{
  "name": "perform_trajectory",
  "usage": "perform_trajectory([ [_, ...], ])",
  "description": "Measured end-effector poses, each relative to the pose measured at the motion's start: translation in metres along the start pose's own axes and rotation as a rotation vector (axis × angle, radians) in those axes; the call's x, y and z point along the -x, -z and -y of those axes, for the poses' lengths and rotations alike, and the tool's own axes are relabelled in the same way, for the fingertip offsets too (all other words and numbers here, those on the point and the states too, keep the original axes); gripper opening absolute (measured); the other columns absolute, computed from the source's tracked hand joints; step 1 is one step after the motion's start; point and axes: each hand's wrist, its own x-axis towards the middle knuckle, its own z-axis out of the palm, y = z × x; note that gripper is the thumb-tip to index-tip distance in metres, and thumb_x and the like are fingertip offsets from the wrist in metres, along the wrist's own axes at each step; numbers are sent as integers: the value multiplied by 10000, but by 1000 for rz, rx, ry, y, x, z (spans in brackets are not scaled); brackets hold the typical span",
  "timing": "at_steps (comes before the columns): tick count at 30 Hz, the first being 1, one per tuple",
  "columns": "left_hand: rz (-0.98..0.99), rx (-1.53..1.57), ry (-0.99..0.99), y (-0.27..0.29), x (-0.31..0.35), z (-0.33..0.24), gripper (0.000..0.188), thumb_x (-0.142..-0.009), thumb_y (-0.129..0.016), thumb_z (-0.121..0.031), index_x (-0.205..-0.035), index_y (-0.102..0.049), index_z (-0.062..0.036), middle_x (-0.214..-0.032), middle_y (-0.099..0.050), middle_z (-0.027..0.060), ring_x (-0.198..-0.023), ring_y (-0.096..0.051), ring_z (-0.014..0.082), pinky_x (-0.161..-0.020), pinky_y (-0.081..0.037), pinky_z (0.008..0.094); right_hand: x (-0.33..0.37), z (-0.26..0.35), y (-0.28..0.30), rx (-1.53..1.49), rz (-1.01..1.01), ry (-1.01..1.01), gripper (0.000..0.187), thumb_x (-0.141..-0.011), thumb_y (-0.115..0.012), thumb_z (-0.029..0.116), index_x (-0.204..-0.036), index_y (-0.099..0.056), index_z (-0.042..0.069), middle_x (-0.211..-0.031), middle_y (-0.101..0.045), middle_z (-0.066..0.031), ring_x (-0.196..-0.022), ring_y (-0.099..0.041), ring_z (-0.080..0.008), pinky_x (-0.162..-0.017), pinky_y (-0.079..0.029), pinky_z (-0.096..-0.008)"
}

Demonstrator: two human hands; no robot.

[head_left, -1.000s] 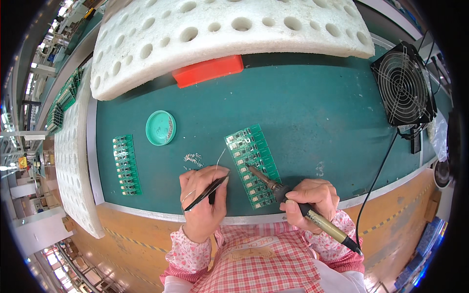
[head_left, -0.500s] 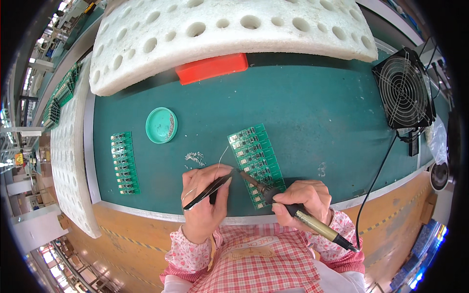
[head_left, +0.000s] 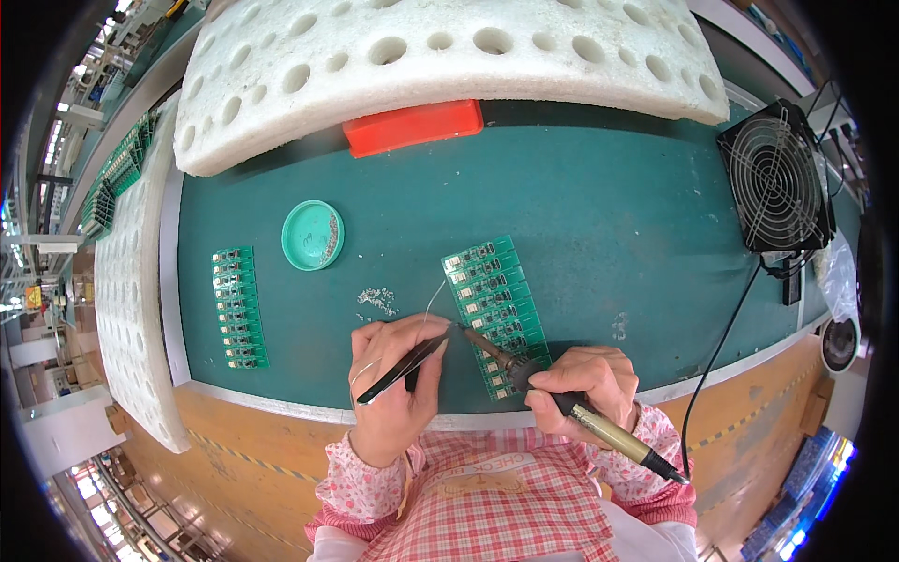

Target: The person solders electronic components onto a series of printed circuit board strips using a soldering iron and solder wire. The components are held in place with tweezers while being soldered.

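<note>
My left hand [head_left: 401, 379] is closed around black tweezers [head_left: 386, 378], and a thin strand of solder wire [head_left: 434, 302] runs through its fingers and sticks up beyond them. In my right hand [head_left: 592, 382] is a soldering iron [head_left: 607, 429] with a gold-coloured handle. Its tip points left across a green circuit board panel [head_left: 499, 298] and meets the tweezer tips near the panel's left edge; exact contact is too small to tell. The panel lies slightly tilted on the green mat, bearing a row of repeated small boards. The iron and my right hand cover part of its lower end.
Left on the mat [head_left: 581, 206] lie another board panel [head_left: 236, 309], a round green dish [head_left: 298, 253] with tiny parts, and loose small parts [head_left: 377, 300]. White foam [head_left: 431, 70] with holes and a red box [head_left: 412, 129] stand behind. A black fan [head_left: 775, 176] sits at right, near the iron's cable [head_left: 719, 351].
The whole view has shifted slightly. Both hands keep their grips, and the iron and tweezers stay at nearly the same spot by the panel's left edge.
</note>
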Motion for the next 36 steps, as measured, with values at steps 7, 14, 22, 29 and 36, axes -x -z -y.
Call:
perform_trajectory([
  [7,-4,-3,-22,0,-2,1,261,-802,-710,70,-1027,-663,-53,-1007,-731,75,-908,-663,240,-872,-442,353,0,0,1,-3,8,-7,252,-827,-783,74,-937,-564,17,-590,-635,-65,-461,-613,-184,-448,-476,-296],
  [14,-10,-19,-60,-1,-3,0,306,-763,-721,94,-1021,-662,-60,-990,-729,65,-887,-692,236,-861,-445,360,-1,2,0,-40,-33,-30,316,-714,-816,-27,-954,-617,28,-606,-620,-65,-468,-611,-202,-454,-482,-308],
  [22,-11,-34,-81,-2,-4,1,297,-772,-719,95,-1019,-658,-58,-981,-727,66,-865,-688,235,-846,-442,358,-2,0,1,2,9,17,254,-812,-781,54,-938,-564,13,-581,-626,-61,-459,-613,-183,-448,-479,-292],
  [29,-4,-28,-36,-2,-3,-1,177,-836,-699,34,-985,-681,-58,-970,-735,69,-874,-651,233,-866,-436,353,3,1,1,-32,-84,-6,325,-702,-819,-32,-950,-615,21,-603,-614,-62,-463,-608,-199,-452,-485,-308],
  [36,-35,21,42,-8,-5,-7,149,-857,-690,40,-985,-679,-35,-992,-726,91,-916,-627,242,-827,-481,336,10,4,9,22,-160,-75,235,-805,-741,-10,-968,-572,2,-596,-630,-53,-489,-644,-171,-452,-494,-284],
])
